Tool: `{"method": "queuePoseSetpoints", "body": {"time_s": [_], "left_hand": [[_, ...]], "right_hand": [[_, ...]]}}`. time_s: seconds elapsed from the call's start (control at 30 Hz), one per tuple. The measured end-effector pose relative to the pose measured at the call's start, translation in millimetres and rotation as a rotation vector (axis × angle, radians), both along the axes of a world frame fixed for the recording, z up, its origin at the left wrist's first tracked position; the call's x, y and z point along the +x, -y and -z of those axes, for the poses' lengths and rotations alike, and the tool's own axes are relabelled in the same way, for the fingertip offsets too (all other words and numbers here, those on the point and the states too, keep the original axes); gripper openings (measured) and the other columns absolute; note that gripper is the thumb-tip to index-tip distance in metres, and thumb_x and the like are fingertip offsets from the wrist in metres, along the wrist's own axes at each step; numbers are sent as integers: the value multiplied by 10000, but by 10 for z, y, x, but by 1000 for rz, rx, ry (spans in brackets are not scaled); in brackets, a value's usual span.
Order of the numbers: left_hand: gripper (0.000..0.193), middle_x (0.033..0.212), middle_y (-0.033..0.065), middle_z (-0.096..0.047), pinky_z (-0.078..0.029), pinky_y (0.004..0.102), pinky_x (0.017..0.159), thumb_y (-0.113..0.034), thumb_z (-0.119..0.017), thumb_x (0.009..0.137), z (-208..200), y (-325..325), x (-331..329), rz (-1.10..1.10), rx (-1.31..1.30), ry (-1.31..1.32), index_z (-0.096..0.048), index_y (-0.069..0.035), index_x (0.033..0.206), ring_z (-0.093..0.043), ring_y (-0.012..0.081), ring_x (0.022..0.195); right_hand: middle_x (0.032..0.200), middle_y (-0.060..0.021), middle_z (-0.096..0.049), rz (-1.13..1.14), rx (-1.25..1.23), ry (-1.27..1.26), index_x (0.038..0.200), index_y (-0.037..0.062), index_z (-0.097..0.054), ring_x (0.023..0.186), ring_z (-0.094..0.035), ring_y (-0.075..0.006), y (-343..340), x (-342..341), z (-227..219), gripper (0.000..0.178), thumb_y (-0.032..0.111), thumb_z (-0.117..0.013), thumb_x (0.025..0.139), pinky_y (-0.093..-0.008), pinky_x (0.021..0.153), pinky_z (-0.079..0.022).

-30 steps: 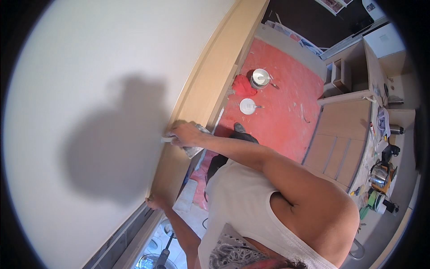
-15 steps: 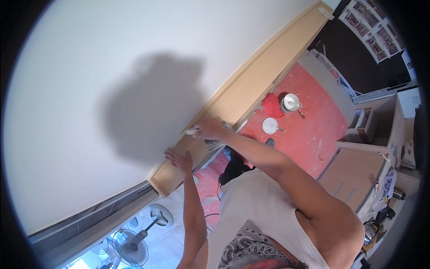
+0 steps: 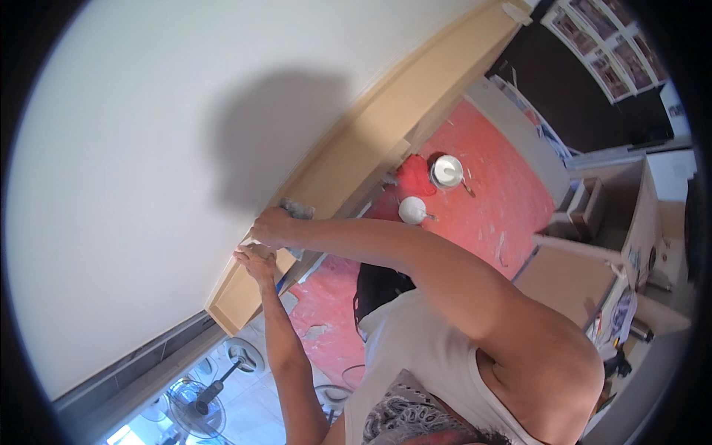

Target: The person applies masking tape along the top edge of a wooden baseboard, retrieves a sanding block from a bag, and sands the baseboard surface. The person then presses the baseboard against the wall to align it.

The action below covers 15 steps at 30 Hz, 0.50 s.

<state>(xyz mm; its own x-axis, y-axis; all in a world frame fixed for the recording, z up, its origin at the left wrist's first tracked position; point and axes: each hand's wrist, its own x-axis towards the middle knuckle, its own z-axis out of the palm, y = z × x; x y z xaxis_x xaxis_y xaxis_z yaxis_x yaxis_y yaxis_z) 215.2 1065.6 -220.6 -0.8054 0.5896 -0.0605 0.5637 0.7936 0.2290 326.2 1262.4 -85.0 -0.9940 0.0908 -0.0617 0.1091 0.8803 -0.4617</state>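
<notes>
Right hand (image 3: 272,226) has slid along the wooden ledge (image 3: 374,132) to the left hand (image 3: 257,263), clutching the grey plate (image 3: 299,210) over the wood! Left grip: can't tell, nor what's done or left.

Both hands (image 3: 272,226) close together at a pale wooden ledge (image 3: 345,167)
</notes>
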Motion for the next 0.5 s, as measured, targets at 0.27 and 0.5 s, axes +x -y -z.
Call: {"method": "queuePoseSetpoints", "body": {"time_s": [0.27,0.5], "left_hand": [[1109,1603,386,-97,-196,515,1247,-185,-804,734,21,-9,165,-69,57,21,-118,85,1563,-125,535,1500],[1035,1630,342,-97,-251,530,1214,-64,-698,734,-206,-156,323,-182,115,64,-123,22,1591,-110,487,1528]], "right_hand": [[955,-170,-732,20,12,95,1165,124,-718,865,-721,-348,-1163,925,-300,319,140,-620,862,-503,808,-578],[885,-186,-693,193,40,-10,1015,26,-681,779,-677,-358,-2718,1953,-1221,259,172,-729,806,-466,745,-526]]}}
